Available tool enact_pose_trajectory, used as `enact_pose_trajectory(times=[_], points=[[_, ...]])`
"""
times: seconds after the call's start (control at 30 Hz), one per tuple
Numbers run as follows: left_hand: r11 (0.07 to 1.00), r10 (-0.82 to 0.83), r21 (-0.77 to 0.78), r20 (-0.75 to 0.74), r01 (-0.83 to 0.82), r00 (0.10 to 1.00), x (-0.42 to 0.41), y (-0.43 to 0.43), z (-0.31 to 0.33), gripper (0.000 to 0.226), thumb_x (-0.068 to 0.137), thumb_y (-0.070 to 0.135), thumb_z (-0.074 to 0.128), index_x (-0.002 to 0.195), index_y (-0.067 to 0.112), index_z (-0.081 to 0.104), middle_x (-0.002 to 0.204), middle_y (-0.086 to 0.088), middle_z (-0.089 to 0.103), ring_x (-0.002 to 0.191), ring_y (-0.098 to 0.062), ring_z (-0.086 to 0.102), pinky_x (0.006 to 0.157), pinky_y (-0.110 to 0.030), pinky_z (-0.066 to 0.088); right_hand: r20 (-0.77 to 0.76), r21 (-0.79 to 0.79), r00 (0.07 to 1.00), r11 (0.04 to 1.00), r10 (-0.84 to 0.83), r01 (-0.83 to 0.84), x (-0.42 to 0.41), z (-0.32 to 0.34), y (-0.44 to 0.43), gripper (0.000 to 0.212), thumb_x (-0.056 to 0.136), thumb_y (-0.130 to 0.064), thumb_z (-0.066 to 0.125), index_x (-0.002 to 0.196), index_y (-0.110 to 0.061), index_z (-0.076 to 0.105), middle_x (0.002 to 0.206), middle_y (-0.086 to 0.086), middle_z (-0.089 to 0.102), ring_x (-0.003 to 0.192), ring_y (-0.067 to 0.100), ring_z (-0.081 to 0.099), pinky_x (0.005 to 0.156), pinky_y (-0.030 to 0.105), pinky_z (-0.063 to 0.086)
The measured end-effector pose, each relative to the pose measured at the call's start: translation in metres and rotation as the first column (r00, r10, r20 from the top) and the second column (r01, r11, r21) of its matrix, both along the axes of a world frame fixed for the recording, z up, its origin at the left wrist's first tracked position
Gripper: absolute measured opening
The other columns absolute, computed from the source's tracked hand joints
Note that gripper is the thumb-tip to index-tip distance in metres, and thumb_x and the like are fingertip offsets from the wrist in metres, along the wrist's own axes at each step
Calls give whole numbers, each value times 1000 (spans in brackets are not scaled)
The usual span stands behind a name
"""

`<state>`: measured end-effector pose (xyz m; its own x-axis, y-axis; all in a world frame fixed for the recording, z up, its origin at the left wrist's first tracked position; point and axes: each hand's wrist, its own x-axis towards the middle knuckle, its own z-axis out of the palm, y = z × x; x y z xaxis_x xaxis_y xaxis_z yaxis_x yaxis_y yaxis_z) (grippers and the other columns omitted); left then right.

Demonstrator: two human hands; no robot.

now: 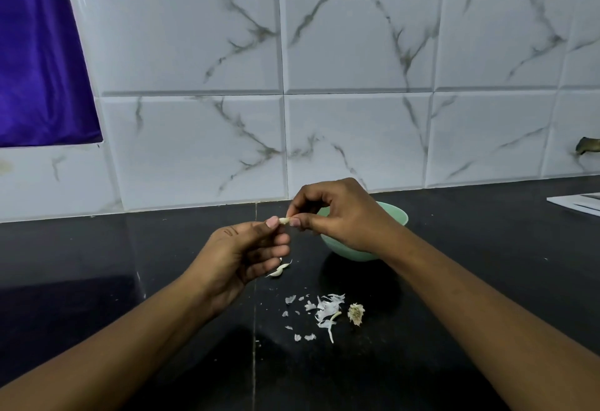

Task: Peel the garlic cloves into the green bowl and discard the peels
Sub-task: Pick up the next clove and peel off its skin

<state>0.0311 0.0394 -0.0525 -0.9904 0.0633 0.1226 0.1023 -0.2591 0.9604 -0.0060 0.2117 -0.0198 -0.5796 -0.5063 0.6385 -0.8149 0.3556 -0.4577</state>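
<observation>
Since the garlic clove point(284, 220) is small, light and likely slick under brittle, papery skin, it is best pinched at its ends. Both hands do so: the left hand point(246, 248), palm turned inward, and the right hand point(341, 219), knuckles up over the green bowl point(397, 216), each have their grip clamped on it above the worktop point(130, 281).

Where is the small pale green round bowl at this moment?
In the head view the pale green round bowl stands on the black counter, slightly right of centre near the white tiled wall, partly hidden behind the right hand.
</observation>
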Motion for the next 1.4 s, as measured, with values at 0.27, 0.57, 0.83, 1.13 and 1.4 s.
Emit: enact_pose_trajectory(times=[0.27, 0.57, 0.83, 1.13, 1.4], points=[[999, -12, -33, 39, 13, 999, -2, -5, 3, 17, 67, 22, 65, 78, 10, 67, 68, 0, 72, 56, -4, 68, 45, -13, 50, -383, 147, 923, 985, -29, 91, -6, -4, -2, 10, 79, -18, 69, 82, -9, 71, 76, -2, 68, 67, 5, 58, 62, 8, 39], [998, -54, -33, 103, 57, 993, -2, -7, 5, 16, 66, 20, 65, 79, 11, 67, 70, -1, 72, 55, -6, 67, 45, -14, 50, -579, 201, 814, 962, -35, 185, -4, -5, -3, 9, 79, -16, 64, 80, -9, 69, 74, 0, 67, 63, 19, 63, 54, 32, 52], [999, 11, -41, 29, -10, 1000, -5, -7, 3, 10, 84, 8, 60, 77, 9, 67, 66, -2, 71, 55, -6, 67, 47, -14, 51, -205, 86, 978, 994, -45, 64, -5, -6, -3, 4, 82, -12, 71, 84, -9, 72, 71, -5, 66, 66, 7, 61, 64, 7, 41], [992, 84, -85, -113, -94, 990, -6, -5, 2, 3, 77, 6, 65, 77, 7, 67, 66, -4, 71, 58, -8, 68, 52, -15, 52, 451, -184, 889, 983, 76, 9, -4, -11, -13, 14, 91, -8, 60, 78, -13, 61, 63, 0, 60, 57, 9, 59, 60, 24, 55], [997, 64, -49, -76, -67, 995, -5, -3, -1, 7, 79, 11, 65, 83, 7, 69, 72, -4, 73, 62, -8, 69, 51, -16, 52, 328, -147, 944, 986, -25, 77, -4, -15, -17, 16, 89, -9, 62, 77, -19, 59, 67, -3, 57, 66, 11, 58, 64, 30, 59]])
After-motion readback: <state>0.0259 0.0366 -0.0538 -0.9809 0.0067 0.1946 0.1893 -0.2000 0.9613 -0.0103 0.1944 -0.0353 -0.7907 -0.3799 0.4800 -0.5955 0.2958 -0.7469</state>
